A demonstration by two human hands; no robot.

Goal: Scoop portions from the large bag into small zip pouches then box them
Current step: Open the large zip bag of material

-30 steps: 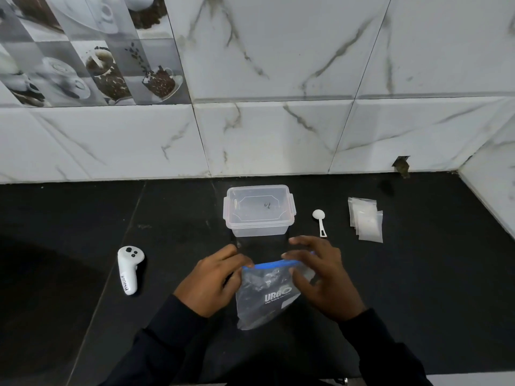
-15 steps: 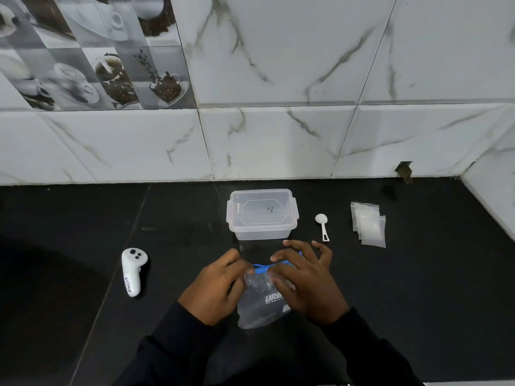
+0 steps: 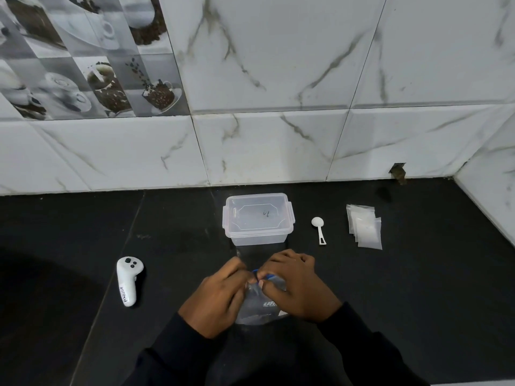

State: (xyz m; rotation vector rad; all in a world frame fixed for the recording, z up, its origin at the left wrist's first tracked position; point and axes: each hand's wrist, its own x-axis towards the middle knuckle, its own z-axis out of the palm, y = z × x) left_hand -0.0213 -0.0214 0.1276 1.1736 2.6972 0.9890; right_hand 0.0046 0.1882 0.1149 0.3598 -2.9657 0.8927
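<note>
A clear large bag (image 3: 260, 307) with a blue zip strip and white print stands on the black counter in front of me. My left hand (image 3: 216, 300) and my right hand (image 3: 296, 285) meet at its top, both pinching the blue zip edge. Much of the bag is hidden behind my fingers. Just beyond it sits a clear plastic box (image 3: 257, 218) with its lid on. A white scoop (image 3: 319, 228) lies to the right of the box. Small clear zip pouches (image 3: 363, 225) lie in a loose pile further right.
A white handheld controller (image 3: 127, 280) lies on the counter (image 3: 69, 246) to the left. Marble-pattern wall tiles (image 3: 278, 140) close off the back, and a side wall (image 3: 490, 196) rises at the right edge.
My hands have drawn together from the bag's two top corners to the middle of the zip. The bag top is now bunched between them.
</note>
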